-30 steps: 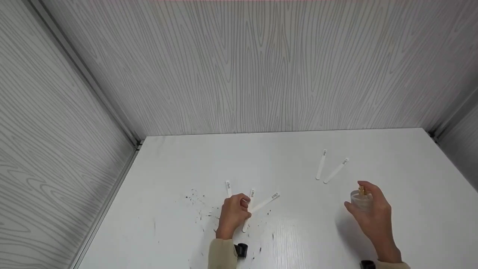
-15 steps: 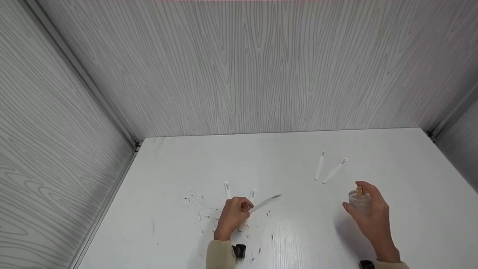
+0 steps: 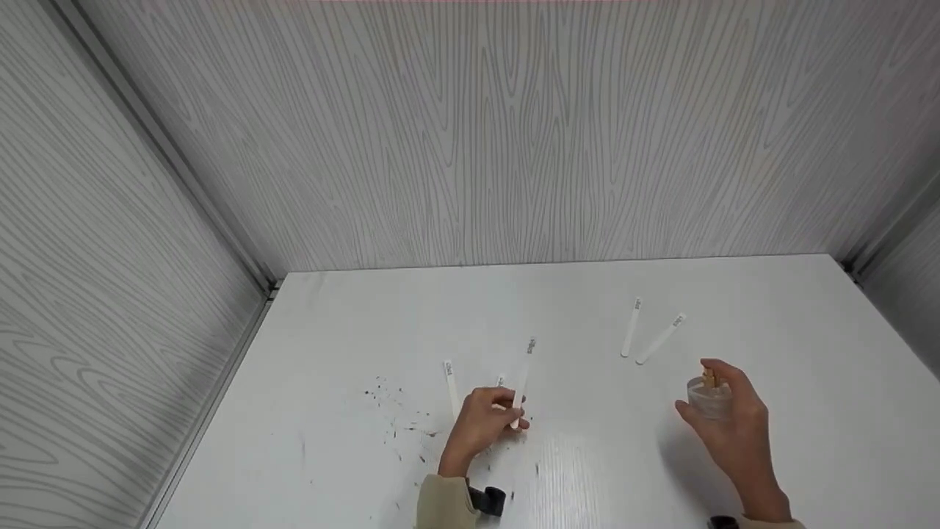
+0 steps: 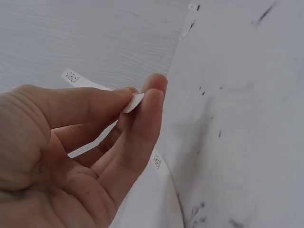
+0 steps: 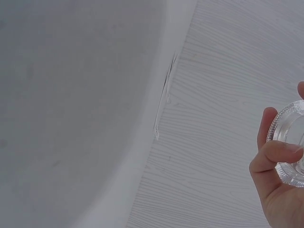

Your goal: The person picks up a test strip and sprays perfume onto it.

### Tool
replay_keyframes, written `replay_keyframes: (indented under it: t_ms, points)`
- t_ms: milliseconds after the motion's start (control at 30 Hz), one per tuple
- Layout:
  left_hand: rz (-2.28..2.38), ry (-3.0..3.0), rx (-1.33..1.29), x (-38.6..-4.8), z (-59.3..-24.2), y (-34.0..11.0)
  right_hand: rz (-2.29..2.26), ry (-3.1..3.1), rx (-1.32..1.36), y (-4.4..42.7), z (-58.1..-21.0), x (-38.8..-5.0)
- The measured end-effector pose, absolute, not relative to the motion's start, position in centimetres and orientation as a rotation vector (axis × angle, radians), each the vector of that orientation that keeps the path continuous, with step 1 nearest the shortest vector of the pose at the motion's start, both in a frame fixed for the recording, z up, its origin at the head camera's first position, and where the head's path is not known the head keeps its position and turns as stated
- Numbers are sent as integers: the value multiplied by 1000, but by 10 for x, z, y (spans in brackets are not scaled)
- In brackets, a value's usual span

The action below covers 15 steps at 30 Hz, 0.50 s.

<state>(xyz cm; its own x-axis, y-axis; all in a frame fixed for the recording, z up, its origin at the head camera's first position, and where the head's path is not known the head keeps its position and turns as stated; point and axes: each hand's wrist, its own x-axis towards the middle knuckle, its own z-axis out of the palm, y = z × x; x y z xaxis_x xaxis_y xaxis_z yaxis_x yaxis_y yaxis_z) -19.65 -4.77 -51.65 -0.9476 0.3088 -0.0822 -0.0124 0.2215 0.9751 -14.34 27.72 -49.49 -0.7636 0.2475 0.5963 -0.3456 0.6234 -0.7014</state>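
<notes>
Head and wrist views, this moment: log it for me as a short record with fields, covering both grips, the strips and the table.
left grip: pinches a white strip near its lower end, printed end pointing away
right grip: holds a clear bottle, index finger at its gold-coloured top
strips near left grip: two others, partly hidden behind it
strips farther right: a pair, apart, beyond the bottle
table: white, dark specks around the left grip

Soft shadows, faint glare on tabletop (image 3: 565, 470)
</notes>
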Motion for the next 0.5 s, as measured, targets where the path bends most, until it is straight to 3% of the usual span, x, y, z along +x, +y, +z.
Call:
replay_keyframes:
  t_ms: [500]
  points:
    - [1922, 2060, 249, -190, -522, -9, 1107, -2209, 95, 271, -495, -143]
